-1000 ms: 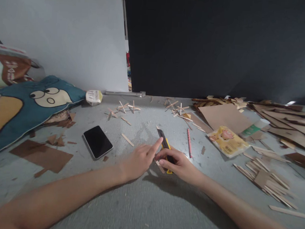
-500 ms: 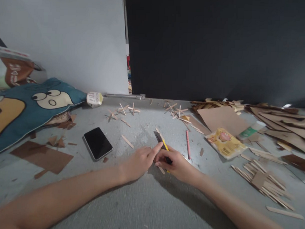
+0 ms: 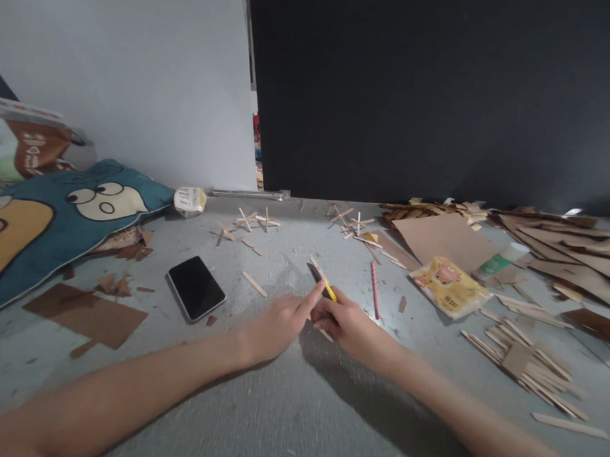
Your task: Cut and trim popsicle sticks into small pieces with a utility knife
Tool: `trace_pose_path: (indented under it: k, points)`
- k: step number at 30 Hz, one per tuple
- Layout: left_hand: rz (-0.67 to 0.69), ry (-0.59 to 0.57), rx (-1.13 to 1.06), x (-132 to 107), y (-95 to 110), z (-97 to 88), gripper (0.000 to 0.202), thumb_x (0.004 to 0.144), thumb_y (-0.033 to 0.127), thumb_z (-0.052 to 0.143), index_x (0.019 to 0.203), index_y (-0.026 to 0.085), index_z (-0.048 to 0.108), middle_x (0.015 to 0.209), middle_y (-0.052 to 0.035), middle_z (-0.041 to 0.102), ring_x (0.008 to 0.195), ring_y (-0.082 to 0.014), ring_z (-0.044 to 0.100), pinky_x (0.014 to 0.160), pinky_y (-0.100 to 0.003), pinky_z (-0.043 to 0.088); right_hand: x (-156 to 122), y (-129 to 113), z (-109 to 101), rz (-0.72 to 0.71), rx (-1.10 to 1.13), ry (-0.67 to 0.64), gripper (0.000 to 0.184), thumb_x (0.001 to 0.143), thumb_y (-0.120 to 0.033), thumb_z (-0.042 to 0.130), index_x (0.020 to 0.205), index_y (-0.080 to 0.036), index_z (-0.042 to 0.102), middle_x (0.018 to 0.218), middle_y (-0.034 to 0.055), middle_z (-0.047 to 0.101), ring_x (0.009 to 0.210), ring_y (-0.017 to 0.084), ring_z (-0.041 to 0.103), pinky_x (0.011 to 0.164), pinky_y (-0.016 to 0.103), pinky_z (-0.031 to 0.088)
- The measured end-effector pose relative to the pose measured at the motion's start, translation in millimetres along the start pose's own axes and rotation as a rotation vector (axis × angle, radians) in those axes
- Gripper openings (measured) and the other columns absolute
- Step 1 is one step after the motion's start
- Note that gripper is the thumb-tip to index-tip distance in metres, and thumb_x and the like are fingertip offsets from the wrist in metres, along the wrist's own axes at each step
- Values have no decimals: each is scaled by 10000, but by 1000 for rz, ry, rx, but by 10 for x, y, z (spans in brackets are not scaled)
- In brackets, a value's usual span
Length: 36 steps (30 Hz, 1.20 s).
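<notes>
Near the middle of the table, my right hand (image 3: 349, 327) is closed round a utility knife (image 3: 329, 291) with a yellow and black body. Its blade end points away from me and to the left, and the rest of the handle is hidden in the fingers. My left hand (image 3: 284, 321) rests beside it, index finger stretched along a pale wooden craft stick (image 3: 316, 263) and pressing on it. The stick lies under the knife, its near end showing below my right fingers. Where the blade meets the wood is too small to tell.
A phone (image 3: 195, 288) and a loose stick (image 3: 254, 283) lie left. On the right are a pink pencil (image 3: 375, 289), a yellow packet (image 3: 450, 287), a glue stick (image 3: 502, 261) and a bundle of craft sticks (image 3: 525, 363). Cut sticks (image 3: 245, 218) and a cushion (image 3: 85, 207) sit farther back.
My right hand has turned and shifted slightly with the knife, and the yellow handle end below my fingers no longer shows. My left hand stays almost still on the stick.
</notes>
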<state>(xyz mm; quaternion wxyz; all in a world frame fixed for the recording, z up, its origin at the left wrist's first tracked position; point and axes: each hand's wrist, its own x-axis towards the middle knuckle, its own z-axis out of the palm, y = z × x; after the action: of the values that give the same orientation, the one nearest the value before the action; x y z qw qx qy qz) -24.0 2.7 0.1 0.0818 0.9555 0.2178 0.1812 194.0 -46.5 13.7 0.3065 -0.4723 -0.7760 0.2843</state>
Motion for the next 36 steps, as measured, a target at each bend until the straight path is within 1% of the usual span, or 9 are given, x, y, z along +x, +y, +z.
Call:
trace_pose_path:
  k: [3, 8, 13, 17, 25, 29, 31, 33, 36]
  points:
    - [15, -27, 26, -6, -15, -5, 862, 980, 11, 329, 1715, 190, -84, 1176, -137, 736, 1076, -251, 726, 961, -437, 588, 4, 23, 15, 7, -32, 6, 175, 970, -89, 533, 906, -216, 635, 1055, 86, 627, 807, 177, 657, 766, 332, 548]
    - [15, -38, 41, -4, -13, -38, 942, 947, -36, 322, 1710, 261, -143, 1224, -123, 726, 1125, -248, 716, 981, -443, 586, 16, -7, 1, -1, -66, -20, 207, 924, -28, 536, 886, -207, 634, 1062, 92, 639, 794, 174, 651, 783, 334, 541]
    - [34, -53, 25, -12, -24, -41, 1018, 904, -43, 366, 1697, 231, -210, 1182, -133, 738, 1075, -257, 726, 947, -443, 601, 11, -37, 8, 18, -124, -19, 211, 927, -39, 510, 862, -209, 615, 1018, 93, 628, 749, 189, 618, 740, 337, 506]
    - [-2, -35, -24, -45, -26, -20, 1014, 913, -41, 368, 1691, 231, -222, 1216, -123, 737, 1099, -236, 723, 988, -431, 593, 16, -26, 24, -5, -52, -30, 211, 927, -53, 526, 836, -224, 608, 900, 69, 628, 782, 210, 617, 746, 329, 493]
    - [-184, -77, -206, -23, -62, -30, 971, 860, -56, 389, 1713, 207, 7, 1375, -149, 720, 1232, -242, 702, 1057, -464, 562, 13, 38, -47, 66, 70, -63, 215, 819, -19, 510, 771, -208, 601, 824, 28, 625, 790, 179, 578, 740, 289, 432]
    - [-258, -64, -346, 50, -61, -34, 793, 865, -34, 418, 1621, 173, 296, 1288, -147, 760, 1192, -248, 726, 1025, -449, 569, 34, 24, -134, 102, 191, 124, 133, 906, -224, 539, 784, -221, 595, 726, 0, 570, 696, 172, 519, 657, 283, 398]
    - [-328, -21, -448, 89, -39, -42, 594, 969, 44, 400, 1546, 186, 384, 1193, -130, 787, 1011, -222, 763, 925, -409, 593, 56, 38, -167, 140, 263, 291, 212, 937, -385, 556, 805, -225, 598, 674, -17, 527, 629, 163, 474, 609, 283, 376]
    - [-416, 38, -574, 126, -17, -57, 437, 1069, 180, 368, 1504, 194, 403, 1078, -101, 799, 736, -174, 721, 778, -357, 588, 75, 76, -177, 169, 291, 440, 311, 922, -510, 595, 801, -223, 606, 646, -23, 514, 601, 160, 455, 597, 291, 374]
    - [-510, 117, -771, 169, -6, -77, 418, 1107, 364, 384, 1479, 172, 392, 883, -35, 758, 517, -125, 567, 625, -297, 510, 84, 148, -151, 203, 284, 516, 427, 892, -626, 633, 775, -216, 638, 612, -19, 516, 584, 165, 453, 591, 302, 383]
